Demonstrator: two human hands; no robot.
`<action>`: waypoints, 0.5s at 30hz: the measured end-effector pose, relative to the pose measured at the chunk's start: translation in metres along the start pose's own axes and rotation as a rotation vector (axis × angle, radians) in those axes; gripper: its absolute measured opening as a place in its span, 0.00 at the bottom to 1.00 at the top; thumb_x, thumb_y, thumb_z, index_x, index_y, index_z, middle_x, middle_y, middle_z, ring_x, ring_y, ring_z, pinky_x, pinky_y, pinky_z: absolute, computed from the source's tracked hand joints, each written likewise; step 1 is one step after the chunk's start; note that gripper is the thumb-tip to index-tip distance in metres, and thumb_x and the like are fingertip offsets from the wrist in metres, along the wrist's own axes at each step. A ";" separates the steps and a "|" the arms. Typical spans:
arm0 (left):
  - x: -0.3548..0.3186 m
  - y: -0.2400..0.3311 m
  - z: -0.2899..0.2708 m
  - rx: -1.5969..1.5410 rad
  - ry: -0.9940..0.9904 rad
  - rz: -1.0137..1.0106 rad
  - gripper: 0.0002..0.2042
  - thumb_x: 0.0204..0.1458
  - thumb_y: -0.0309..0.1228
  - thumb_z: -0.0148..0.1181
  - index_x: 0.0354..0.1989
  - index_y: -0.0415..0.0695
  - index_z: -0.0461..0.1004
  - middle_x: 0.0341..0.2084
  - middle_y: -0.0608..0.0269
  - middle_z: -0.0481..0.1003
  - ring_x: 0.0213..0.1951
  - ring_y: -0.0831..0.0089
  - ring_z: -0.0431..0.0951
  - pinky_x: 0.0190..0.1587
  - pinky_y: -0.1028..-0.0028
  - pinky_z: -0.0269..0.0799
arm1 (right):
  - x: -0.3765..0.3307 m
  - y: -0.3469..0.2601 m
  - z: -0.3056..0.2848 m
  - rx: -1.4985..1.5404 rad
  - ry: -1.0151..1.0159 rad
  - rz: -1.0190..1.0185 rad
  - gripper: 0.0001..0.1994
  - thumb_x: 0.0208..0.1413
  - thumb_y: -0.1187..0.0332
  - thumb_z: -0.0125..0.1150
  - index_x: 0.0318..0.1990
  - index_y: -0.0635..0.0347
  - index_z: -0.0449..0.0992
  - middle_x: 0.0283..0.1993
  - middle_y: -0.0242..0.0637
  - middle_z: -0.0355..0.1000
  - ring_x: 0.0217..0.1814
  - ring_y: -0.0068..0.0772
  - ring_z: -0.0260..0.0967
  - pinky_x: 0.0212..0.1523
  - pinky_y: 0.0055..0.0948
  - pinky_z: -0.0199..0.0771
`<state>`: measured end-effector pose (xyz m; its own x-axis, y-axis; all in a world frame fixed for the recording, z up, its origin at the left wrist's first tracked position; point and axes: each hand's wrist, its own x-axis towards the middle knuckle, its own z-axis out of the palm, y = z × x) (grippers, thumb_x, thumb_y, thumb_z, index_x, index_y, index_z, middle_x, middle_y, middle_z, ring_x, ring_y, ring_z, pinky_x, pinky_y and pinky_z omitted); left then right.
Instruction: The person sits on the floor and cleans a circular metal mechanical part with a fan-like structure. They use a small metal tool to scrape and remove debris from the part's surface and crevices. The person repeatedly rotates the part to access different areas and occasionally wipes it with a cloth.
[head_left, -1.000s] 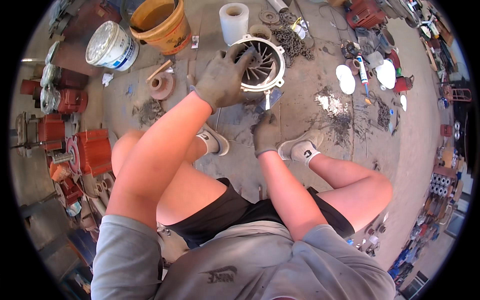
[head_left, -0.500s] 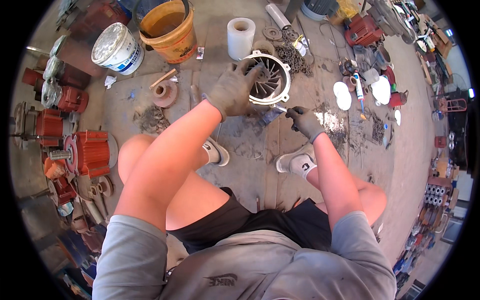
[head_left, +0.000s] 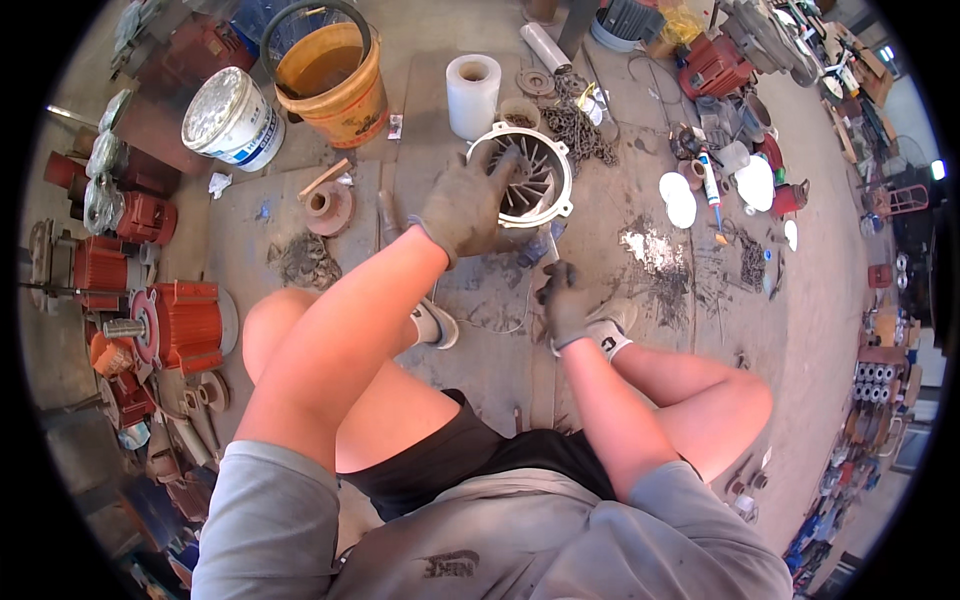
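A round pale-rimmed motor housing [head_left: 565, 180] with dark radial fan blades [head_left: 535, 180] inside stands on the floor ahead of me, its open side facing up. My left hand [head_left: 463, 205], in a dark work glove, grips the housing's left rim, with fingers reaching over the blades. My right hand [head_left: 570, 300], gloved too, is closed around a thin, light-coloured tool [head_left: 554, 242]. The tool points up toward the near side of the housing. Its handle is hidden in my fist, and I cannot tell whether its tip touches the housing.
Beyond the housing stand a plastic film roll [head_left: 473, 100], a chain [head_left: 580, 135], an orange bucket [head_left: 340, 100] and a white tub [head_left: 240, 125]. A flanged metal part [head_left: 328, 208] lies left. Red motors [head_left: 190, 325] line the left side; a sealant tube [head_left: 712, 185] lies right.
My right hand has come back toward me and a little left, still holding the thin tool. My left hand stays on the housing. The whole view has shifted slightly.
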<state>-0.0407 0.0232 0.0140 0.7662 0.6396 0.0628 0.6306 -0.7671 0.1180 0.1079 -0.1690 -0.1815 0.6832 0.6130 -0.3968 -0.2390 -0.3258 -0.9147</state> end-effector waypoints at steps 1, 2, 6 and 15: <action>-0.001 0.004 0.001 -0.053 0.029 -0.017 0.54 0.46 0.65 0.80 0.78 0.45 0.67 0.74 0.40 0.65 0.59 0.35 0.77 0.61 0.48 0.79 | 0.007 -0.017 -0.018 -0.102 -0.057 0.032 0.19 0.80 0.55 0.58 0.49 0.63 0.85 0.29 0.38 0.76 0.26 0.29 0.76 0.29 0.34 0.77; -0.003 0.007 0.004 -0.082 0.046 -0.027 0.54 0.47 0.65 0.79 0.78 0.45 0.67 0.75 0.39 0.64 0.59 0.35 0.77 0.61 0.47 0.79 | 0.017 -0.030 -0.034 -0.202 -0.115 0.062 0.19 0.80 0.55 0.59 0.49 0.63 0.85 0.29 0.38 0.75 0.26 0.28 0.76 0.29 0.34 0.77; 0.000 0.012 0.001 -0.149 0.036 -0.052 0.50 0.51 0.62 0.77 0.77 0.46 0.67 0.76 0.37 0.64 0.58 0.35 0.76 0.62 0.46 0.77 | 0.072 -0.072 -0.070 -0.411 -0.304 0.088 0.18 0.78 0.55 0.61 0.49 0.63 0.87 0.32 0.39 0.79 0.28 0.28 0.78 0.31 0.32 0.78; 0.001 0.014 -0.004 -0.101 -0.053 -0.081 0.54 0.53 0.66 0.75 0.82 0.47 0.61 0.79 0.40 0.61 0.62 0.35 0.75 0.67 0.49 0.75 | 0.114 -0.110 -0.072 -0.542 -0.439 -0.012 0.15 0.76 0.59 0.61 0.49 0.62 0.87 0.34 0.36 0.81 0.29 0.27 0.78 0.35 0.32 0.80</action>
<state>-0.0316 0.0138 0.0192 0.7204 0.6935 -0.0035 0.6771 -0.7022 0.2201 0.2619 -0.1145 -0.1205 0.3139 0.8158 -0.4857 0.2232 -0.5606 -0.7974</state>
